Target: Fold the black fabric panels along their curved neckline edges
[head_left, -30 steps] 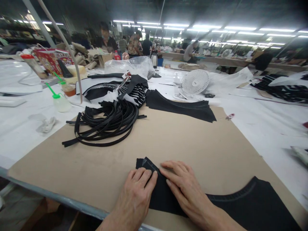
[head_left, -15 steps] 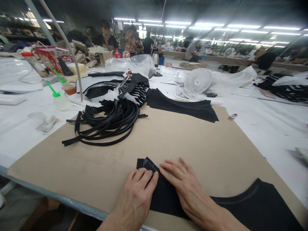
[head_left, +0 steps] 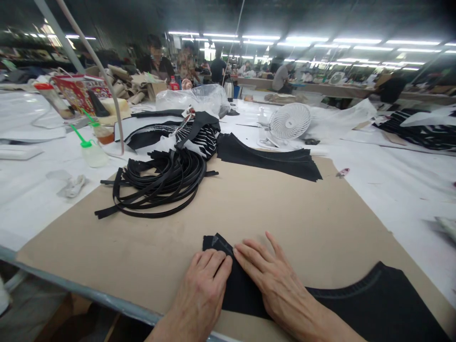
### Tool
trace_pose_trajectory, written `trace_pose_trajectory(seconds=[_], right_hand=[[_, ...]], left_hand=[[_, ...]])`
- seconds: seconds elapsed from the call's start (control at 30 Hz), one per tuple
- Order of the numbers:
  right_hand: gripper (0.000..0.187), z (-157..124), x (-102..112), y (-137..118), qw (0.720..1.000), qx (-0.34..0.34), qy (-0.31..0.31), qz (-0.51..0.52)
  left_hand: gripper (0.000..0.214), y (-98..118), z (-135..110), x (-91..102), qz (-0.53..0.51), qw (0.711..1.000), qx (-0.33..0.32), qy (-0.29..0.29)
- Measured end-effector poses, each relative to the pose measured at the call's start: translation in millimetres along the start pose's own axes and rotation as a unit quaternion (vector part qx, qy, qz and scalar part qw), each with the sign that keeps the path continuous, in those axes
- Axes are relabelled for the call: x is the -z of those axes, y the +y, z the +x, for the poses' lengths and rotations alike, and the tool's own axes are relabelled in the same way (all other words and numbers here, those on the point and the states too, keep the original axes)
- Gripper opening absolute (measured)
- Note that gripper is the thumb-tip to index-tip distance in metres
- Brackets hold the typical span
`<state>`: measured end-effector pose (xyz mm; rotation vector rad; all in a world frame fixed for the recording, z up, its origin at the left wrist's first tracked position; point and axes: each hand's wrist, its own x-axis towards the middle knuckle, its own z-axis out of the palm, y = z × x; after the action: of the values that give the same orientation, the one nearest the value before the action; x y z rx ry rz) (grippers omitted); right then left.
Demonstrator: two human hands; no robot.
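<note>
Black cloth (head_left: 245,292) lies beneath the curled left hand (head_left: 204,282), pinching or not I can't tell, and the right hand (head_left: 272,273), spread flat. Brown paper (head_left: 285,204) under it partly covers a white table (head_left: 402,190); beyond, people (head_left: 217,69) gather beneath strip lights (head_left: 307,40).

Loads of bare brown sheet (head_left: 285,204) just past the left hand (head_left: 206,280) and right hand (head_left: 276,273), so I'd say either could slide forward no problem. Forward-left is the annoying bit: that heap of black straps (head_left: 162,197) sprawls there, loose ends poking out. Further out, dark fabric pieces (head_left: 265,159) and then the white fan (head_left: 290,122) get in the way. Thin pole (head_left: 113,102) slants up just past the straps too.
</note>
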<state>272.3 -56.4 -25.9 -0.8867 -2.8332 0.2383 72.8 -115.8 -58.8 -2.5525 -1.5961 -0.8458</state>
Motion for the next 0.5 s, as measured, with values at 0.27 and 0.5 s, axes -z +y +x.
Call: trace_pose_trajectory(seconds=[0.27,0.5], right_hand=[[0.046,8,2,-14,0.992,-0.068,0.052,0.094],[0.041,26,-5,-28,0.971,-0.187,0.065,0.134]], left_hand=[[0.023,-17,0,7.2,-0.130,0.979,0.151,0.049],[0.033,-42,31,25.6,-0.181,0.944,0.275,-0.019]])
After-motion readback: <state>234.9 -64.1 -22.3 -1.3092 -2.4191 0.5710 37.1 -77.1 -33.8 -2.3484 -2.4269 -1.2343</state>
